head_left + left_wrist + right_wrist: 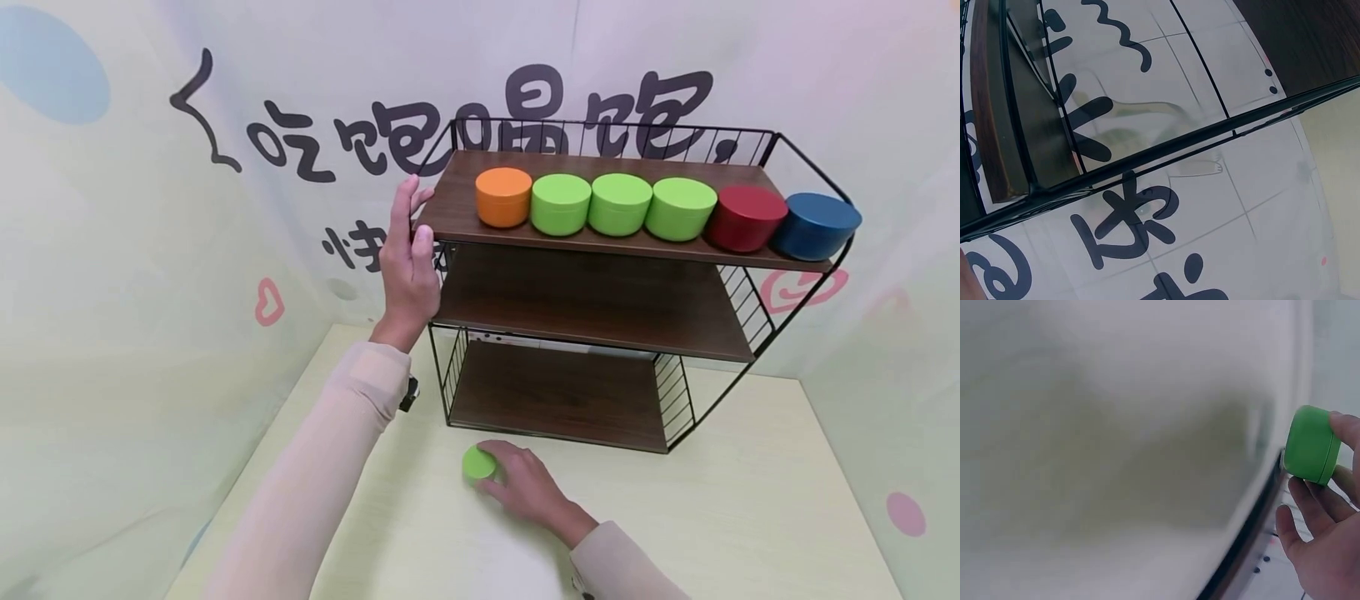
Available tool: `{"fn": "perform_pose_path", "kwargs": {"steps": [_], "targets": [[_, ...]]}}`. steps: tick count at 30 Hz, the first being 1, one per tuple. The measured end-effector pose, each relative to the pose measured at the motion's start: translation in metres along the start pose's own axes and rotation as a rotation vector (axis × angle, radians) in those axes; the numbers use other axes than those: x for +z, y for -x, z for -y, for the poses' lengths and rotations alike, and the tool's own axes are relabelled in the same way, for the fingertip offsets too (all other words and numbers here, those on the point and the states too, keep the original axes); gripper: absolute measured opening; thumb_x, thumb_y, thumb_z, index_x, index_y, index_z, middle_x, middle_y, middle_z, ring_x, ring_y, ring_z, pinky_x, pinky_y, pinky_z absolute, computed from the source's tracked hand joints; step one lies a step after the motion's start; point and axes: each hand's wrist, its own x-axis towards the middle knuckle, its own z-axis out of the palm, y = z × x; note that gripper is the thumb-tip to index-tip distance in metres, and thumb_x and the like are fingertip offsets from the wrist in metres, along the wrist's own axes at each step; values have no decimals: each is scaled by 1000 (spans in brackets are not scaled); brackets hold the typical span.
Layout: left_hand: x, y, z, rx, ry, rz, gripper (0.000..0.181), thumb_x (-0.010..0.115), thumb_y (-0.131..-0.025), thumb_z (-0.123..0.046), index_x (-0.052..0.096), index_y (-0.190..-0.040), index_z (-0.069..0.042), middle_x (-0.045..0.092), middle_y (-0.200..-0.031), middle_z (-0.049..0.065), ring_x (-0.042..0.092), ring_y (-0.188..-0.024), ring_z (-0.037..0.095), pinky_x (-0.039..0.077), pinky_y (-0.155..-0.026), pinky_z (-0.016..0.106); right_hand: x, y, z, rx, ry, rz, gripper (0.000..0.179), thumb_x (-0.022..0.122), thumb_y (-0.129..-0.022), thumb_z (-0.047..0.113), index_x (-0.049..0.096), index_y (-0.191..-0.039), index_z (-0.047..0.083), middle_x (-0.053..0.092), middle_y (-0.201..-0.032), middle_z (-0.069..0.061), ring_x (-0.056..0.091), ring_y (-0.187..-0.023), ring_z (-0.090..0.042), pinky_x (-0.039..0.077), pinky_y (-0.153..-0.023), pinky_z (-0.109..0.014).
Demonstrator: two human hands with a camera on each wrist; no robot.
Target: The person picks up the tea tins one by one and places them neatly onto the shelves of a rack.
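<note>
My left hand (pixel 411 267) grips the upper left corner of a three-tier shelf rack (pixel 592 300) with dark wooden boards and a black wire frame. In the left wrist view only a sliver of that hand shows at the lower left edge, beside the rack's black wire frame (pixel 1166 142). Low in front of the rack, my right hand (pixel 531 487) holds a small round green tin (pixel 477 463) between thumb and fingers. The right wrist view shows the same green tin (pixel 1311 445) pinched at its side by the right hand (pixel 1329 550).
Along the top board stand an orange tin (pixel 503 198), several green tins (pixel 621 205), a dark red tin (pixel 746 218) and, at the right end, a blue tin (pixel 816 227). A pale table (pixel 757 492) bears the rack. Printed cloth walls (pixel 180 250) enclose the back and sides.
</note>
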Motion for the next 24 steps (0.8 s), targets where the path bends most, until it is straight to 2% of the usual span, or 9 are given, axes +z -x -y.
{"fn": "perform_pose_path", "kwargs": {"steps": [5, 13, 24], "targets": [[0, 0, 0, 4, -1, 1, 53, 34, -96, -24, 46, -143, -4, 64, -129, 13, 56, -124, 18, 39, -82, 34, -19, -8, 5, 6, -1, -47, 50, 78, -84, 25, 62, -130, 9, 66, -127, -5, 63, -114, -21, 50, -94, -41], [0, 0, 1, 2, 0, 1, 53, 35, -96, -23, 47, -144, -4, 64, -129, 14, 56, -125, 18, 40, -86, 35, -47, -14, 18, -45, -65, -72, 47, 77, -85, 26, 64, -129, 13, 65, -128, -2, 61, -118, -18, 48, -97, -44], [0, 0, 0, 5, 4, -2, 53, 35, -95, -24, 47, -143, -5, 64, -129, 11, 56, -124, 19, 41, -87, 35, -66, -23, 35, -196, -55, -150, 47, 80, -84, 24, 65, -125, 9, 67, -125, -4, 62, -117, -18, 50, -95, -42]]}}
